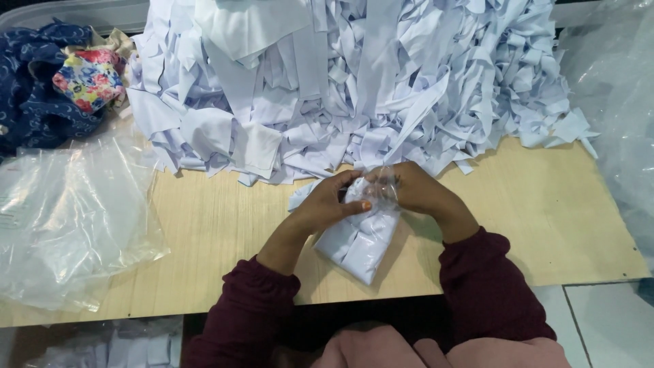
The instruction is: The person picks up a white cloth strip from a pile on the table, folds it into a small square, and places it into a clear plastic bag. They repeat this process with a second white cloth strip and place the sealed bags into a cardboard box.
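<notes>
Matt white cloth pieces lie in a heap (pixel 354 82) on a pale, smooth wood-grain table (pixel 538 211). A glossy clear plastic bag (pixel 361 238) wraps folded white fabric between the left hand (pixel 327 201) and right hand (pixel 415 187). Crinkled transparent plastic sheeting (pixel 68 211) shines beside soft navy and floral printed cloth (pixel 61 82); maroon knit sleeves (pixel 490 286) look matt.

1. A small clear plastic bag (pixel 360 238) lies on the wooden table, angled toward the person.
2. Folded white fabric pieces fill it.
3. Its upper end looks bunched, possibly still open.
</notes>
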